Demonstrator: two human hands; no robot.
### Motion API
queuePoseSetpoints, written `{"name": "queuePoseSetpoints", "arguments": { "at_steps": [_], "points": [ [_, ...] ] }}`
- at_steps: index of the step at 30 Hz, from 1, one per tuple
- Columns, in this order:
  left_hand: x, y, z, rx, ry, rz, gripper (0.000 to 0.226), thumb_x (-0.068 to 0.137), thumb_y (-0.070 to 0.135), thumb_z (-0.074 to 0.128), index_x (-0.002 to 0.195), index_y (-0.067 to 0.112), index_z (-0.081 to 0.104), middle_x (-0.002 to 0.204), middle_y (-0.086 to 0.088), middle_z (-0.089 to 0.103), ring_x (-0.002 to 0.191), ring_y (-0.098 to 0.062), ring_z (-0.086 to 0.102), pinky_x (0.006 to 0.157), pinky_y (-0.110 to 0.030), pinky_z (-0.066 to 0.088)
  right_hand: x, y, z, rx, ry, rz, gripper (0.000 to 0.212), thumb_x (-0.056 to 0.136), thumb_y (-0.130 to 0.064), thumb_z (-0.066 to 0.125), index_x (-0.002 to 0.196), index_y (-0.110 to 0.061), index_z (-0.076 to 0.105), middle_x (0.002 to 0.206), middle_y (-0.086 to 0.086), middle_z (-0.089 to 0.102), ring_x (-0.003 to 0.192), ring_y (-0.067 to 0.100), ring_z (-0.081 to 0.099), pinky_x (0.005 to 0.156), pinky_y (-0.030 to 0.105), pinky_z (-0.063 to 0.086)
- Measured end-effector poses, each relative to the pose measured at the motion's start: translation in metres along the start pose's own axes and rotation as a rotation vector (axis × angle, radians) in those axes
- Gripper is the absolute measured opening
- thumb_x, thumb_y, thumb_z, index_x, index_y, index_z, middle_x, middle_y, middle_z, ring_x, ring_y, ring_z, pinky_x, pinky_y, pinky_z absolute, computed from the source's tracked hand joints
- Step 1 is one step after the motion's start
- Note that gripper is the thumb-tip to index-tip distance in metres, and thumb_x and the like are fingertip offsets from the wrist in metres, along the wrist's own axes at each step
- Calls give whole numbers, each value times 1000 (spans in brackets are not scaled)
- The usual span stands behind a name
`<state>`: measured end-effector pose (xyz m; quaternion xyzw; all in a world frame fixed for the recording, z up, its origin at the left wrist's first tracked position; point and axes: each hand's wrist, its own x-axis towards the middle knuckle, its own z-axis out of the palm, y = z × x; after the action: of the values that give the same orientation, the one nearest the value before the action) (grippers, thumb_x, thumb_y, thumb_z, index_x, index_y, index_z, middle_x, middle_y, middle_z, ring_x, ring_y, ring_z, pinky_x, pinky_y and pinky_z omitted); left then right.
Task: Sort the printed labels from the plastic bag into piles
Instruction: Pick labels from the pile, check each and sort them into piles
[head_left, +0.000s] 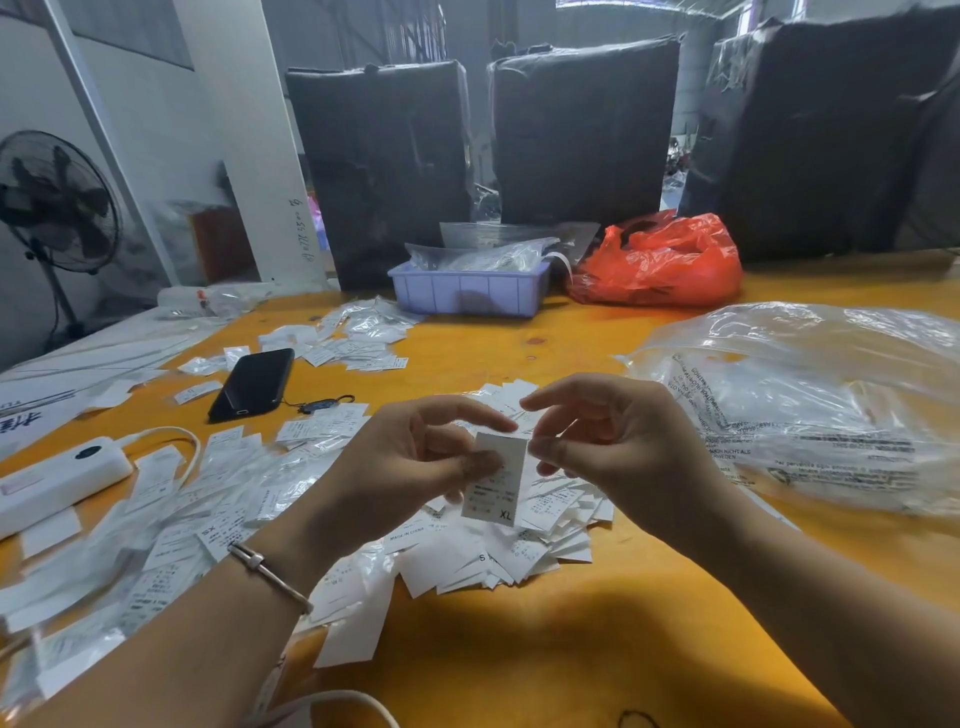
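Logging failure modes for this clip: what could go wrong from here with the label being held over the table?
1. The left hand pinches an XL label directly above the loose heap of labels; dropped, it may get lost among the unsorted ones.
2. The piles to the left spread into each other, so sizes could get mixed.

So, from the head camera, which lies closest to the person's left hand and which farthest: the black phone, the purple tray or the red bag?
Measured from the left hand:
1. Black phone, on the table, up and to the left of the hand.
2. Purple tray, farther back, near the middle.
3. Red bag, back and to the right, beside the tray.
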<state>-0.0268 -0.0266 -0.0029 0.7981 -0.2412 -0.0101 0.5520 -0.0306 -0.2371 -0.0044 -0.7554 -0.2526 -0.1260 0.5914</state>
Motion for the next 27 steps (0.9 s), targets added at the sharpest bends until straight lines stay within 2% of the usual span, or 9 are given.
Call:
{"name": "queuePoseSetpoints", "arguments": {
  "at_steps": [2, 7, 11, 14, 16, 19, 21, 24, 27],
  "points": [
    [0, 1, 0, 25, -3, 1, 21, 74, 30, 68, 93, 30, 75, 89, 3, 77, 93, -15, 70, 75, -41, 60, 1, 1, 0, -25, -7, -8, 26, 77, 5, 73, 96, -14, 71, 74, 5, 71, 62, 19, 69, 58, 31, 55],
    [2, -1, 0, -1, -16, 22, 12, 70, 28, 71, 80, 27, 77, 89, 4, 76, 92, -11, 71, 69, -21, 56, 0, 3, 4, -71, -49, -30, 25, 80, 0, 72, 97, -18, 70, 75, 3, 70, 63, 15, 67, 58, 29, 54],
    [2, 0, -4, 11, 35, 13, 7, 73, 21, 72, 79, 22, 75, 86, 1, 75, 89, -12, 70, 71, -19, 55, 1, 5, 1, -134, -6, -44, 20, 81, -7, 74, 96, -19, 70, 75, -2, 69, 65, 14, 67, 57, 25, 51],
    [4, -3, -15, 98, 177, -48, 13, 86, 8, 69, 90, 19, 71, 86, 2, 74, 86, -11, 68, 68, -25, 55, 6, 12, -14, -516, 99, -44, 17, 82, -23, 73, 99, -22, 70, 77, -10, 67, 67, 11, 64, 62, 32, 53],
    [6, -7, -23, 156, 312, -150, 18, 89, 5, 63, 92, 21, 71, 83, 2, 73, 85, -15, 66, 69, -27, 49, 8, 17, -26, -787, 122, 48, 16, 84, -28, 68, 99, -24, 69, 78, -11, 66, 71, 13, 62, 65, 31, 51],
    [8, -17, -35, 469, 458, -343, 22, 88, 9, 58, 82, 26, 72, 84, 8, 69, 84, -11, 60, 65, -30, 45, 12, 27, -42, -1026, 146, 216, 15, 87, -21, 59, 99, -22, 67, 90, -1, 69, 81, 22, 61, 64, 29, 46],
    [8, -22, -41, 727, 460, -450, 20, 88, 14, 56, 79, 25, 71, 84, 8, 66, 76, -12, 58, 60, -28, 43, 14, 31, -52, -1144, 169, 307, 20, 84, -11, 53, 97, -19, 67, 97, 4, 68, 86, 27, 60, 66, 30, 44],
    [6, -24, -46, 911, 429, -536, 18, 88, 17, 55, 81, 26, 68, 84, 6, 65, 74, -14, 57, 56, -27, 41, 17, 36, -69, -1317, 177, 400, 31, 82, -6, 49, 108, -18, 64, 110, 7, 62, 102, 29, 54, 80, 36, 41],
    [4, -23, -46, 972, 418, -567, 20, 88, 11, 56, 84, 28, 66, 93, 5, 66, 85, -18, 60, 70, -34, 51, 20, 42, -81, -1415, 178, 524, 35, 86, -11, 49, 119, -17, 55, 117, 8, 58, 113, 31, 49, 93, 40, 36]
  ]
}}
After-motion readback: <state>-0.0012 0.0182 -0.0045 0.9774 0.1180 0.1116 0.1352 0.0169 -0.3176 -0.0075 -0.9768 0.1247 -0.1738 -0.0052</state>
